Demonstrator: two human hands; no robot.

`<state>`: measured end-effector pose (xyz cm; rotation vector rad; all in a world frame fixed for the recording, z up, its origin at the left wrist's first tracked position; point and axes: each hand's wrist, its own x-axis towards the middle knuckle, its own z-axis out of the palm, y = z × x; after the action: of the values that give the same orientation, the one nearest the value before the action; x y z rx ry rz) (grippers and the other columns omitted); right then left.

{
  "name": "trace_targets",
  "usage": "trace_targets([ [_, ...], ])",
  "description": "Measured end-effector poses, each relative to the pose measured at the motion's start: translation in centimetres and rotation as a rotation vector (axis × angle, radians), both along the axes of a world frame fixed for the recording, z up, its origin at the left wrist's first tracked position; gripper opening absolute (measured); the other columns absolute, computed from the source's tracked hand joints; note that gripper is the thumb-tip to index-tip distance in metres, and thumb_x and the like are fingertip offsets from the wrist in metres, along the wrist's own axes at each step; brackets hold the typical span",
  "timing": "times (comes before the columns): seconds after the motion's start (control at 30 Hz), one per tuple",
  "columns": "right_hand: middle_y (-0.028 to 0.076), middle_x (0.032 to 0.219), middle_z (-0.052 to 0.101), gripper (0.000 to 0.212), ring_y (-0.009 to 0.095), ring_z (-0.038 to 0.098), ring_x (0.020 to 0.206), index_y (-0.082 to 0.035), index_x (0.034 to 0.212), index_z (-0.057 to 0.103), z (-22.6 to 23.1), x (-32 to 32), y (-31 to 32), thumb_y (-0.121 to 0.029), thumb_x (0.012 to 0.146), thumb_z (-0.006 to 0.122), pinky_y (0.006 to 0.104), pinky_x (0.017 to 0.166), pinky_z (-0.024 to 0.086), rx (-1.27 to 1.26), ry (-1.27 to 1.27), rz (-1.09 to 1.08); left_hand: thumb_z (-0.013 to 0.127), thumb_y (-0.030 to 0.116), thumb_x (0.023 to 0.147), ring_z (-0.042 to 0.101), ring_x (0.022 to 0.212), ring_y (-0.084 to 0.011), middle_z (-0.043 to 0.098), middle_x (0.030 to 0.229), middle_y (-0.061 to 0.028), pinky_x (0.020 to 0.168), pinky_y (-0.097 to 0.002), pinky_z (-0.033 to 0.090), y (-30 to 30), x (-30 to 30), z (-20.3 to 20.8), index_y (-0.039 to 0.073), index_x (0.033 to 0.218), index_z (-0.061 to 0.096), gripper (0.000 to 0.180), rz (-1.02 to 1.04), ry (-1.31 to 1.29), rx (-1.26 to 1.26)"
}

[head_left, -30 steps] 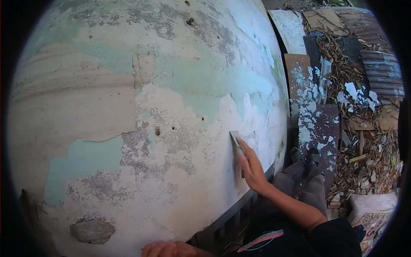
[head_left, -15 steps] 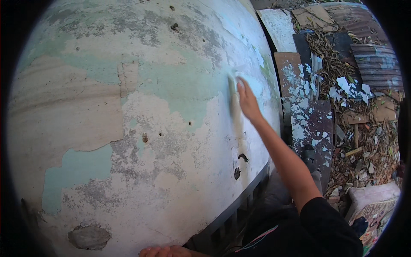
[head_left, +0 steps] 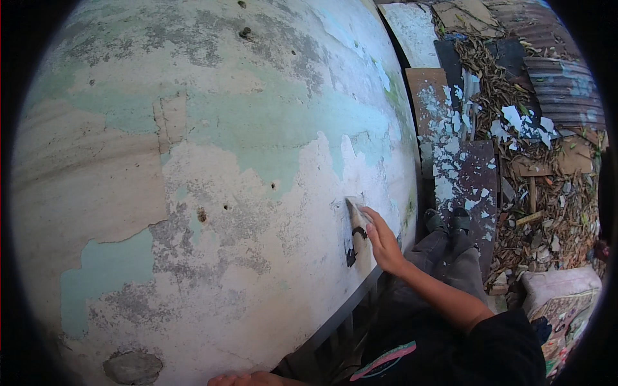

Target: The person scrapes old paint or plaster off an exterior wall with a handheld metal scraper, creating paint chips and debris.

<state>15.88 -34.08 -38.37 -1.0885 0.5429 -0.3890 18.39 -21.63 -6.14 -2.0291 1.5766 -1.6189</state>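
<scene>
My right hand (head_left: 382,244) is against the worn wall (head_left: 302,257), on its right part. Its fingers and thumb close on a flat, pale beige piece (head_left: 352,207) pressed to the surface; its exact kind is unclear. Just beside it are a dark curved hook-like bit (head_left: 360,231) and a small black patch (head_left: 351,257) on the wall. At the bottom edge my left hand (head_left: 239,380) shows only in part, close to the wall, with fingers bent together; whatever they hold is out of sight.
Flaking light green paint (head_left: 244,128) and grey stains cover the wall. Past its right edge lie paint-flecked boards (head_left: 463,186), under my sandalled feet (head_left: 447,220). Farther right are dry leaves (head_left: 496,90), corrugated sheets (head_left: 566,90) and an old cushion (head_left: 560,286).
My right hand has come down the wall toward me with the pale piece, from the green paint to beside the dark hook. My left hand stays at the bottom edge.
</scene>
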Motion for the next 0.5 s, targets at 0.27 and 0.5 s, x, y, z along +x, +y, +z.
trace_targets([
  [0.27, 0.022, 0.12, 0.055, 0.041, 0.036, 0.055, 0.11, -0.008, 0.14, 0.043, -0.3, 8.7, -4.1, -0.024, 0.102, 0.039, 0.0385, 0.097, 0.041, -0.224, 0.018, -0.237, 0.051, 0.034, 0.099, 0.049, 0.065, -0.0229, 0.052, 0.066, -0.0081, 0.061, -0.0384, 0.039, 0.7, -0.1, 0.1, 0.005, 0.067, 0.053, 0.042, 0.031, -0.012, 0.046],
  [0.5, 0.022, 0.115, 0.058, 0.043, 0.037, 0.057, 0.108, -0.009, 0.139, 0.044, -2.0, 10.0, -10.8, -0.03, 0.103, 0.036, 0.0394, 0.097, 0.042, -0.23, 0.07, -0.202, 0.051, 0.035, 0.099, 0.048, 0.066, -0.0226, 0.052, 0.067, -0.0061, 0.062, -0.0379, 0.038, 3.2, 0.5, 0.5, 0.006, 0.067, 0.052, 0.043, -0.036, 0.001, 0.13],
])
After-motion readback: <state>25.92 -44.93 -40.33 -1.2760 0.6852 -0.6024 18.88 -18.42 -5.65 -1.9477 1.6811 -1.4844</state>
